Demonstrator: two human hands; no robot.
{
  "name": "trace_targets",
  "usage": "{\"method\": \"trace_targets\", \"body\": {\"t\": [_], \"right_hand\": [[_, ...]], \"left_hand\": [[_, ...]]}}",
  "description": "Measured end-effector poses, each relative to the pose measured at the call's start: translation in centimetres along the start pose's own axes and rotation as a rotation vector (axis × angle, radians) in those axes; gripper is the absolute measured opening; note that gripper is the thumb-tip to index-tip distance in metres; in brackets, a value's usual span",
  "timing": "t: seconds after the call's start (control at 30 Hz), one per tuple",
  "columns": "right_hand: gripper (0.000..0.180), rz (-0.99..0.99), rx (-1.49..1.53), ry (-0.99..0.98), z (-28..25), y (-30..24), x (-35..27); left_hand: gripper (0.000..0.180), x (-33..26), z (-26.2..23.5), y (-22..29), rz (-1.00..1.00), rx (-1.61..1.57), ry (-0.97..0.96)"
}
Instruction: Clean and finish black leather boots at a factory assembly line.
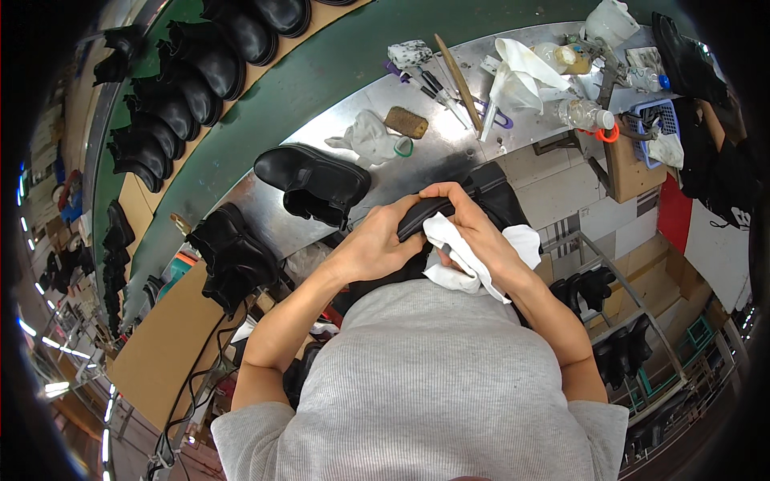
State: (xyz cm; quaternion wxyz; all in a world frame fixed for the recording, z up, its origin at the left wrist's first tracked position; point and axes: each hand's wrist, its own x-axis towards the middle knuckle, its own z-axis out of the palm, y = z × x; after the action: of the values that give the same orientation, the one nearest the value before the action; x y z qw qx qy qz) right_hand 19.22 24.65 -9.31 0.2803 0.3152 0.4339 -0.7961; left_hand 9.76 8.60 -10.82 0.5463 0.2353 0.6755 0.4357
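A black leather boot (418, 215) is held close in front of my body. My left hand (374, 243) is closed around its near end, thumb and fingers pressed on it. My right hand (480, 238) has a white cloth (463, 258) bunched in its palm, and its bent index finger touches the boot. Part of the boot is hidden behind both hands and the cloth. Another black boot (317, 181) lies on the metal worktop (273, 132) just beyond my left hand.
On the worktop are a brown sponge block (406, 123), a grey rag (370, 138), brushes (437, 86), a wooden stick (459, 84), a white cloth (525, 72) and plastic bottles (584, 115). Black boots (200, 60) line the green conveyor beyond. A blue basket (656, 128) stands at right.
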Motion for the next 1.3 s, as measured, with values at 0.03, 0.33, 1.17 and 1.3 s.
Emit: {"method": "trace_targets", "body": {"t": [0.03, 0.33, 1.17, 1.3], "right_hand": [[0.039, 0.0, -0.001, -0.002, 0.0, -0.1, 0.0], [0.038, -0.004, -0.088, 0.029, 0.1, 0.2, 0.3], [0.038, -0.006, -0.096, 0.03, 0.4, -0.1, 0.1], [0.039, 0.011, -0.114, 0.026, 0.2, -0.1, 0.5]], "left_hand": [[0.039, 0.0, 0.0, -0.1, 0.017, 0.0, 0.003], [0.038, 0.0, -0.2, 0.2, 0.007, 0.005, 0.003], [0.038, 0.1, -0.3, 0.1, 0.013, -0.002, 0.0], [0.038, 0.1, -0.4, 0.0, -0.031, 0.016, -0.014]]}}
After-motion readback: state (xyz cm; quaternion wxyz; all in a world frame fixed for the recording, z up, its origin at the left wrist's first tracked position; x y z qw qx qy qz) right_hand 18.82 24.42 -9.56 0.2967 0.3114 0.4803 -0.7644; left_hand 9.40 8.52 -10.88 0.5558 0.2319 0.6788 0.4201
